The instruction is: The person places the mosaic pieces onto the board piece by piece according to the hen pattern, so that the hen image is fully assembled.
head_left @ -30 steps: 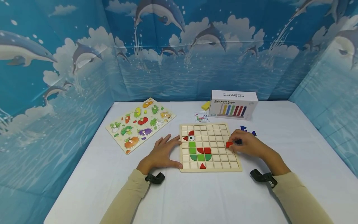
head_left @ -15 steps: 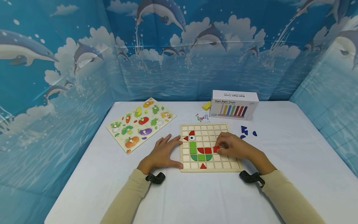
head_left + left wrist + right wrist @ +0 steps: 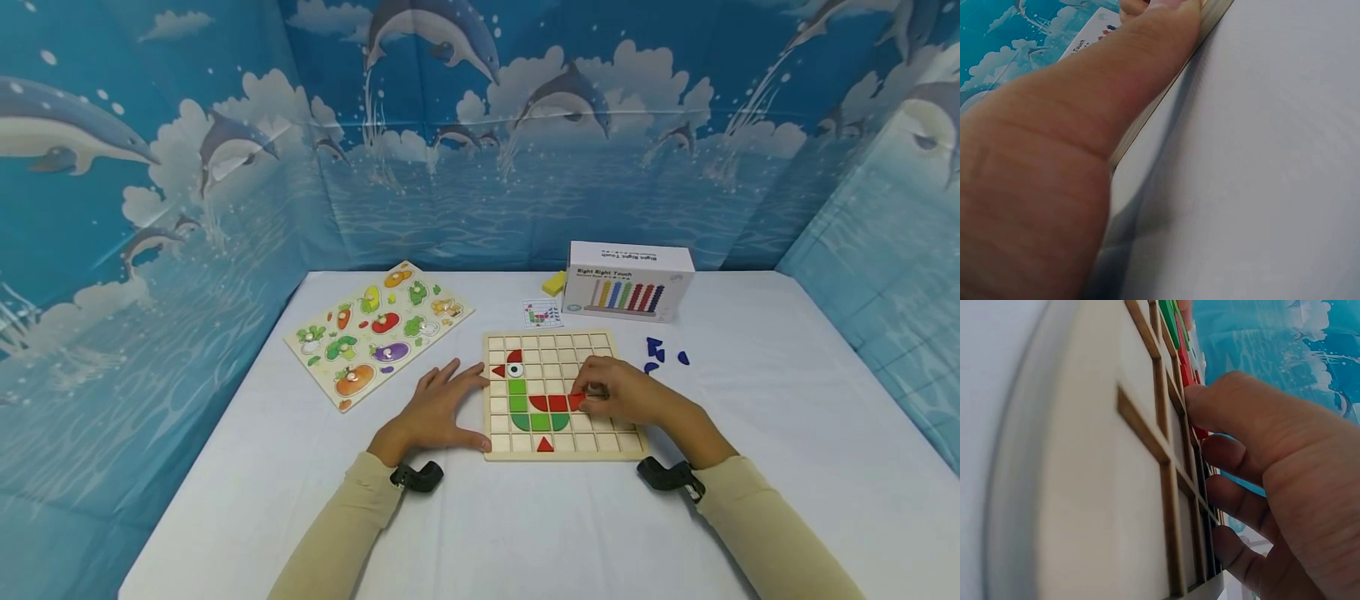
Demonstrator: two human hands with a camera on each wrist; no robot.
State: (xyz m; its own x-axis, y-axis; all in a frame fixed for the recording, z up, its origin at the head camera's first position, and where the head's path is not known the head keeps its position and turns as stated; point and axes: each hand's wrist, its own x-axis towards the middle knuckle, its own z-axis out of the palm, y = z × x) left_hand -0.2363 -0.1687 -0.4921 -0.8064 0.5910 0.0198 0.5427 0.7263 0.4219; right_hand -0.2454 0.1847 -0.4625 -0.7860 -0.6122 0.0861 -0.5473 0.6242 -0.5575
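Observation:
A wooden grid board (image 3: 600, 444) lies on the white table. On it, red and green pieces form a bird-like figure with a round eye piece (image 3: 514, 369). My right hand (image 3: 626, 392) pinches a red tile (image 3: 576, 402) between thumb and fingertips, at the cell just right of a red square (image 3: 557, 403); the fingers cover part of this tile. In the right wrist view the thumb (image 3: 1200, 403) presses close against the red. My left hand (image 3: 435, 417) spreads its fingers along the board's left edge, index fingertip and thumb touching the rim.
Several dark blue pieces (image 3: 660, 355) lie right of the board. Behind it are a small pattern card (image 3: 542, 313), a yellow block (image 3: 554, 283) and a white box (image 3: 630, 281). A vegetable puzzle board (image 3: 360, 360) lies at the left. A dolphin-print curtain (image 3: 480, 167) hangs behind the table.
My right hand has carried the red tile left from the board's right edge, across the cells, to beside the red square. My left hand has stayed on the board's edge.

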